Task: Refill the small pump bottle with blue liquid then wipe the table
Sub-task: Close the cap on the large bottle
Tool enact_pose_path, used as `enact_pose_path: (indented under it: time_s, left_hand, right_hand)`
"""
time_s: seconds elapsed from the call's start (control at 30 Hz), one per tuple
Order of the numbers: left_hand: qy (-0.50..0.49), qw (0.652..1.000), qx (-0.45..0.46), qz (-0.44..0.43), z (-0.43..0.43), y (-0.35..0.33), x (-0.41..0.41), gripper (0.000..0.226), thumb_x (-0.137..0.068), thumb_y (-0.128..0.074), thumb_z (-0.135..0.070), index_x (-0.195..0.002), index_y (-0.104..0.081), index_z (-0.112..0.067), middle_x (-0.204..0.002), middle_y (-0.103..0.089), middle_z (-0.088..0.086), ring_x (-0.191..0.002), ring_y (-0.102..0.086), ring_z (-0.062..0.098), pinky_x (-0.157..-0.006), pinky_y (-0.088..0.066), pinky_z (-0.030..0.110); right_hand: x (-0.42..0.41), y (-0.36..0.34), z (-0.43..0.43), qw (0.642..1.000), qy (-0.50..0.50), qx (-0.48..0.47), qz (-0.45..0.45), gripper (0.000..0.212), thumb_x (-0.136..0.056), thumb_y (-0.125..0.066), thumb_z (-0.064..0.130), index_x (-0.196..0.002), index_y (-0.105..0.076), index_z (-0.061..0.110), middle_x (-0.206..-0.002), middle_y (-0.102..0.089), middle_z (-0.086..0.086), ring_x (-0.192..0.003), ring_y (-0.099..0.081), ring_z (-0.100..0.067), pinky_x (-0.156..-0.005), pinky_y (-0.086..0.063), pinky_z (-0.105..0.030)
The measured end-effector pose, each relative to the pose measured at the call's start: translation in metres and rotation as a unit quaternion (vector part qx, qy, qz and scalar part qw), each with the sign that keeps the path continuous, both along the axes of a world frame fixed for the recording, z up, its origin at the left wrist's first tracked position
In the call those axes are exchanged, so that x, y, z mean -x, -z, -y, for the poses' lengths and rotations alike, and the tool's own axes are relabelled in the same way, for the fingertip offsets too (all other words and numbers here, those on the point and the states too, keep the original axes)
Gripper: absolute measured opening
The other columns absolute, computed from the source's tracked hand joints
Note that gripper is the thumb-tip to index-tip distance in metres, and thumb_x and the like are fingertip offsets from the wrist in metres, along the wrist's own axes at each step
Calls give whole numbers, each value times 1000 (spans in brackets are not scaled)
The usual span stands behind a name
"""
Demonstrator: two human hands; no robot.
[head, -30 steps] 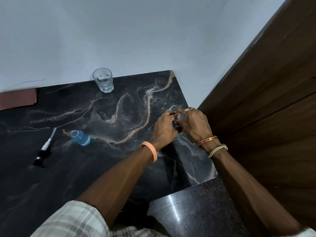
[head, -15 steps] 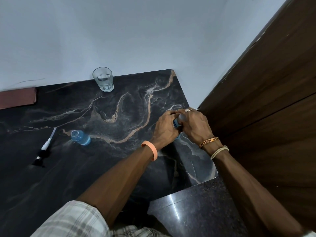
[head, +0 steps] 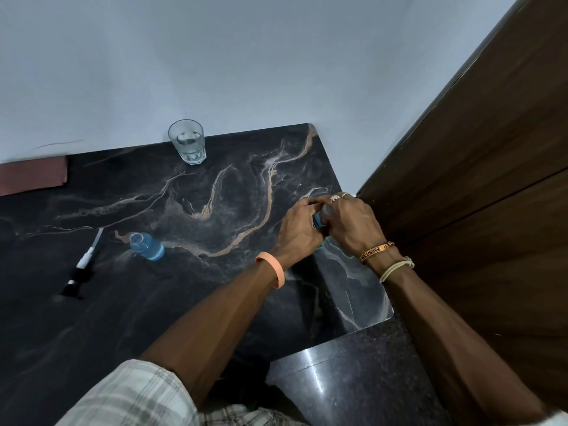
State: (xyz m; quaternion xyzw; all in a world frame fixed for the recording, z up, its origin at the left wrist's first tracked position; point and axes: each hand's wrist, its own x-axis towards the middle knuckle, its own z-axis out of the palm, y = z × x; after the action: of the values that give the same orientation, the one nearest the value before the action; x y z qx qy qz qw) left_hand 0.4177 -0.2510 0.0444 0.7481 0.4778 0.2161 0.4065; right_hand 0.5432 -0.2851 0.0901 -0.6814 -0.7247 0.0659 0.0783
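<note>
A small clear bottle [head: 147, 245] with blue liquid stands open on the dark marble table [head: 92, 302], left of centre. Its black and white pump head [head: 80, 268] lies flat further left. Near the table's right edge, my left hand [head: 299, 233] and my right hand [head: 347, 221] both grip a blue container [head: 318, 224], almost wholly hidden between them. My right hand curls over its top, and my left hand holds its side.
A glass of water [head: 187, 142] stands at the back by the white wall. A reddish cloth [head: 32, 176] lies at the far left. A dark wooden door [head: 476, 179] rises on the right, and a lower granite surface [head: 353, 379] lies at the front.
Both hands stay clasped on the blue container at the right edge, with only slight finger shifts. Nothing else has moved.
</note>
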Motion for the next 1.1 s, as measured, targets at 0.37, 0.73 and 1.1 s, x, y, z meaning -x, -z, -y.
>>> enact_pose_path:
  time_s: [0.37,0.73,1.1]
  left_hand:
    - [-12,1000,5,-18,-3,-2,0,50,-72,-86,-25,-119,-70,-15,-134,-58,0,-119,-58,19,-97,-49,27]
    - [-16,1000,-8,-14,-10,10,2,51,-66,-89,-25,-113,-73,-19,-126,-63,-5,-109,-62,16,-87,-51,23]
    - [-12,1000,15,4,-9,-1,-2,47,-66,-89,-23,-110,-75,-18,-121,-65,-3,-106,-63,17,-92,-55,35]
  right_hand:
    - [-13,7,-6,988,-105,18,113,34,-101,-45,32,-131,-47,16,-112,-53,-6,-84,-63,-26,-65,-47,-34]
    - [-11,9,-18,990,-40,23,133,39,-100,-36,55,-95,-49,19,-88,-68,-6,-72,-68,-29,-53,-45,-35]
    - [-17,10,-21,996,-5,59,69,32,-97,-44,51,-91,-44,20,-88,-69,-10,-77,-66,-35,-59,-36,-34]
